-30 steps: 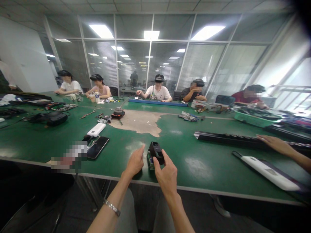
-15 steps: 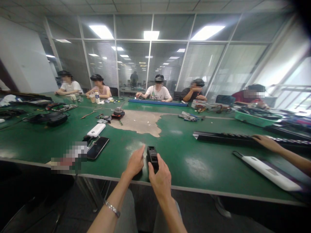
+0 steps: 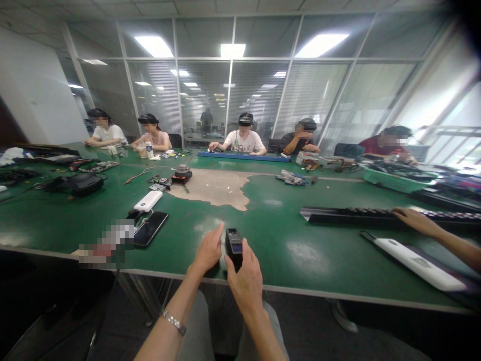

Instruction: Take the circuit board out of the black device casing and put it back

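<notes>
A small black box-shaped device (image 3: pixel 234 246) stands on the green table near its front edge, with slots on its top end. My right hand (image 3: pixel 246 273) grips it from the right, thumb on the near side and fingers along its right side. Just left of the device is my left hand (image 3: pixel 209 250), its index finger stretched forward and the other fingers curled. Whether those curled fingers hold anything is hidden. A silver bracelet (image 3: pixel 174 322) circles my left wrist.
To the left lie a black phone (image 3: pixel 151 228) and a white power bank (image 3: pixel 148 201). At right, another person's hand (image 3: pixel 413 220) rests on a long black rail (image 3: pixel 349 215), behind a white device (image 3: pixel 421 263). Several people sit across the green table (image 3: pixel 278 235).
The black device has tilted slightly in my right hand, and its top face has turned. My left index finger points a little further up. The camera view has shifted slightly.
</notes>
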The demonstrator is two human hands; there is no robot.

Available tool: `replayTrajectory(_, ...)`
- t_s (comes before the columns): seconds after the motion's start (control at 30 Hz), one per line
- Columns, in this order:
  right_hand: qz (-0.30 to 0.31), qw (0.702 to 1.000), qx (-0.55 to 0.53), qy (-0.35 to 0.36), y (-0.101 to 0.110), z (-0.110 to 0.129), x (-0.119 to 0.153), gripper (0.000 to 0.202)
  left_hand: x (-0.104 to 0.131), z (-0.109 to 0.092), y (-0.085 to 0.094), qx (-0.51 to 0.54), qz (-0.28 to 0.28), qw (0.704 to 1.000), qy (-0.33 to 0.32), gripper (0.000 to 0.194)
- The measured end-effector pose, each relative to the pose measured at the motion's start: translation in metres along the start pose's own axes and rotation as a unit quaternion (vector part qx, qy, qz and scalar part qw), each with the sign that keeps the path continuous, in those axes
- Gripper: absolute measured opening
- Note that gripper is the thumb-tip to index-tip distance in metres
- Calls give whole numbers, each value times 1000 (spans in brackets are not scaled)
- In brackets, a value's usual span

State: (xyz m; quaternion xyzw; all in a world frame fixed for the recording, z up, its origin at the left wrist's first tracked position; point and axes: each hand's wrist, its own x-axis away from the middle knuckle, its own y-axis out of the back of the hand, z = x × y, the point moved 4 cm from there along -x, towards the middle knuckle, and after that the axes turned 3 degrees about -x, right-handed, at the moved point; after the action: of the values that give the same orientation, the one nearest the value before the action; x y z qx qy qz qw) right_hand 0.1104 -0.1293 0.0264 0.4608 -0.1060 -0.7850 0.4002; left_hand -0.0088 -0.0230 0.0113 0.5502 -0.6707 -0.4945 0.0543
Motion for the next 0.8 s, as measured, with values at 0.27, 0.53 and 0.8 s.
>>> replayTrajectory(0.27,18,1000,-8,-19,-2,-2,-5,58,0,2,-2,7,-6,1000,0,62)
replayTrajectory(0.53,0,999,-19,-44,10,9,-29,57,0,3,-3,12,-7,1000,-5,61)
replayTrajectory(0.8,-50,996,-16,-69,40,-26,-42,59,2,2,-3,-5,-8,1000,-9,61)
